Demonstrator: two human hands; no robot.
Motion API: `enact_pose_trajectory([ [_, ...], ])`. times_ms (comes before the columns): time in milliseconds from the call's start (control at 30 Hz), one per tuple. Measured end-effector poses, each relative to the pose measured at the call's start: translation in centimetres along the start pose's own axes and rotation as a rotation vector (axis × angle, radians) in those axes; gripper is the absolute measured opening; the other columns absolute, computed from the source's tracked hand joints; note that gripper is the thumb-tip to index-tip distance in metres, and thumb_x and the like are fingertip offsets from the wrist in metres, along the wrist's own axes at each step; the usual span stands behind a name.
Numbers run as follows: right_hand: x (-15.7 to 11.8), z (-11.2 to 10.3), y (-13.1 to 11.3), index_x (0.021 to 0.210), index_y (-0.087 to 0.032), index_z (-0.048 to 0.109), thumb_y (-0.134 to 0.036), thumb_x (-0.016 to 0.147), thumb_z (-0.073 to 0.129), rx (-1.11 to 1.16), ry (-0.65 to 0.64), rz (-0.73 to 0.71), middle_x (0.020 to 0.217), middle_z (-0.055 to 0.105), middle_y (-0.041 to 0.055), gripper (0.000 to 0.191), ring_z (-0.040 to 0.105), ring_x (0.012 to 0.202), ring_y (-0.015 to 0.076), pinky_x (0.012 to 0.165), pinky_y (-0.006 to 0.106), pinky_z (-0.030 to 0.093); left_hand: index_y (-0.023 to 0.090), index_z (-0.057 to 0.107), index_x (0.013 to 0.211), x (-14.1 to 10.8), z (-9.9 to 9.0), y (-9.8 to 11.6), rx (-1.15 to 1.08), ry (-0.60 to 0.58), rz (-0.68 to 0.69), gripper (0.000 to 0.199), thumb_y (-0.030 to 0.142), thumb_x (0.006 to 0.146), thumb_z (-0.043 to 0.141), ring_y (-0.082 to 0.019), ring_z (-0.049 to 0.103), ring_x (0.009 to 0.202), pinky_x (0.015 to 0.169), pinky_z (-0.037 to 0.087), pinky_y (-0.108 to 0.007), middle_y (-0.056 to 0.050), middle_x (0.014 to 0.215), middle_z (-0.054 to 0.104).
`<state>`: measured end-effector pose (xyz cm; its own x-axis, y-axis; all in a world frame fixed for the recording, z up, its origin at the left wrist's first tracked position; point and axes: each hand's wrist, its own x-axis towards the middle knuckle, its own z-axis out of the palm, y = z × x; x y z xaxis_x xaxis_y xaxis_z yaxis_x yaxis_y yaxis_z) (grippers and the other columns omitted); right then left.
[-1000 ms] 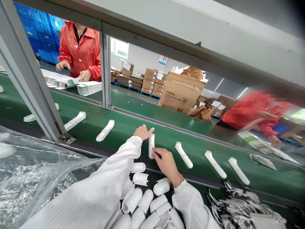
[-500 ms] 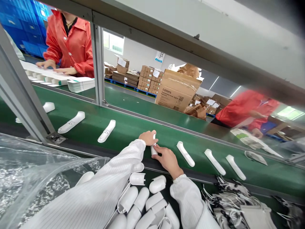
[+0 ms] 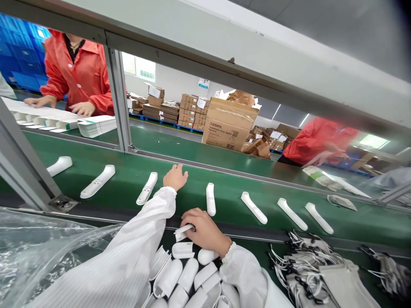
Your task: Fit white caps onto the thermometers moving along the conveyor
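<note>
My left hand is over the green belt, its fingers loosely bent and apart, with nothing visible in it. Just left of it lies a slim white angled handset with small buttons. My right hand pinches a curved white plastic cap at the belt's near edge. Below it is a pile of similar white caps, partly hidden by my right sleeve. Another white handset rests on the belt just above my right hand.
More white handsets are spaced along the belt. Grey pouches with white cords lie at right, clear plastic bags at left. A metal frame stands over the belt. Two people in red work beyond, near a large carton.
My left hand has let go of the handset and moved left. My right hand has come down to the pile and taken a cap. The released handset lies on the belt.
</note>
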<state>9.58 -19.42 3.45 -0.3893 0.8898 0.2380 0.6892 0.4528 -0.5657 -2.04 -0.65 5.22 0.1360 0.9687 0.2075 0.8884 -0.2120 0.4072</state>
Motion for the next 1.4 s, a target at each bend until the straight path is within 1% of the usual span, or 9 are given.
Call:
enact_pose_trajectory([
  [133, 0.4, -0.1, 1.5, 0.096, -0.023, 0.07, -0.004, 0.083, 0.054, 0.208, 0.128, 0.088, 0.091, 0.069, -0.0015, 0.028, 0.06, 0.086, 0.0165, 0.076, 0.028, 0.044, 0.017, 0.053, 0.131, 0.1, -0.7, -1.2, 0.102, 0.122, -0.01, 0.043, 0.035, 0.092, 0.043, -0.029, 0.049, 0.12, 0.088, 0.05, -0.039, -0.014, 0.134, 0.052],
  [300, 0.6, 0.6, 3.6, 0.118, -0.025, 0.071, -0.013, 0.09, 0.045, 0.361, 0.322, 0.107, 0.095, 0.066, 0.0024, 0.039, 0.059, 0.076, 0.0152, 0.069, 0.027, 0.045, 0.015, 0.055, 0.122, -0.2, -1.0, -3.4, 0.276, 0.205, -0.212, 0.039, 0.028, 0.085, 0.05, -0.032, 0.046, 0.118, 0.087, 0.049, -0.044, -0.017, 0.127, 0.052],
  [500, 0.8, 1.1, 5.2, 0.131, -0.028, 0.063, -0.029, 0.093, 0.048, 0.515, 0.358, 0.209, 0.104, 0.061, 0.0032, 0.04, 0.052, 0.063, 0.0113, 0.058, 0.026, 0.045, 0.016, 0.055, 0.121, 0.1, -1.0, -5.9, 0.178, -0.016, -0.369, 0.041, 0.04, 0.088, 0.047, -0.032, 0.057, 0.109, 0.081, 0.051, -0.04, -0.019, 0.13, 0.051],
  [667, 1.0, 1.0, 5.4, 0.137, -0.029, 0.057, -0.035, 0.094, 0.047, 0.613, 0.375, 0.294, 0.116, 0.064, 0.0039, 0.045, 0.06, 0.081, 0.0162, 0.067, 0.028, 0.054, 0.016, 0.066, 0.099, 0.9, -1.0, -5.2, 0.117, -0.185, -0.26, 0.031, 0.04, 0.087, 0.051, -0.031, 0.064, 0.099, 0.079, 0.051, -0.037, -0.017, 0.109, 0.066],
  [733, 1.0, 1.0, 5.5, 0.135, -0.028, 0.058, -0.031, 0.093, 0.047, 0.55, 0.385, 0.277, 0.125, 0.063, 0.0037, 0.044, 0.063, 0.093, 0.019, 0.082, 0.033, 0.055, 0.016, 0.067, 0.095, 1.2, -0.5, -4.5, 0.088, -0.194, -0.226, 0.031, 0.042, 0.084, 0.054, -0.03, 0.066, 0.093, 0.075, 0.051, -0.035, -0.016, 0.105, 0.068],
  [867, 1.1, 1.1, 5.3, 0.131, -0.025, 0.063, -0.026, 0.092, 0.053, 0.342, 0.388, 0.184, 0.133, 0.062, 0.0036, 0.04, 0.058, 0.121, 0.023, 0.108, 0.038, 0.043, 0.015, 0.069, 0.092, 1.2, 0.9, -2.9, 0.106, -0.203, -0.153, 0.031, 0.041, 0.081, 0.057, -0.029, 0.067, 0.091, 0.075, 0.052, -0.034, -0.016, 0.098, 0.069],
  [1100, 0.9, 1.0, 4.8, 0.128, -0.024, 0.065, -0.014, 0.089, 0.061, 0.034, 0.245, 0.164, 0.131, 0.063, 0.0044, 0.04, 0.06, 0.12, 0.0232, 0.108, 0.036, 0.045, 0.015, 0.07, 0.093, 0.3, 2.0, -1.1, 0.087, -0.181, -0.16, 0.035, 0.045, 0.083, 0.054, -0.031, 0.066, 0.095, 0.077, 0.053, -0.036, -0.018, 0.104, 0.068],
  [1267, 0.9, 0.6, 5.9, 0.129, -0.031, 0.064, -0.019, 0.089, 0.068, -0.172, 0.175, 0.22, 0.126, 0.066, 0.0009, 0.042, 0.053, 0.127, 0.029, 0.107, 0.044, 0.044, 0.015, 0.069, 0.099, 0.1, 3.1, -0.3, 0.105, -0.165, -0.039, 0.04, 0.048, 0.085, 0.051, -0.032, 0.065, 0.099, 0.082, 0.052, -0.038, -0.017, 0.104, 0.068],
  [1400, 0.7, 0.0, 6.1, 0.127, -0.034, 0.064, -0.021, 0.089, 0.069, -0.23, 0.193, 0.27, 0.126, 0.067, 0.0017, 0.041, 0.048, 0.131, 0.0323, 0.105, 0.05, 0.041, 0.017, 0.069, 0.099, -0.6, 2.8, 0.6, 0.067, -0.251, 0.01, 0.047, 0.056, 0.087, 0.046, -0.031, 0.065, 0.1, 0.083, 0.051, -0.037, -0.016, 0.106, 0.069],
])
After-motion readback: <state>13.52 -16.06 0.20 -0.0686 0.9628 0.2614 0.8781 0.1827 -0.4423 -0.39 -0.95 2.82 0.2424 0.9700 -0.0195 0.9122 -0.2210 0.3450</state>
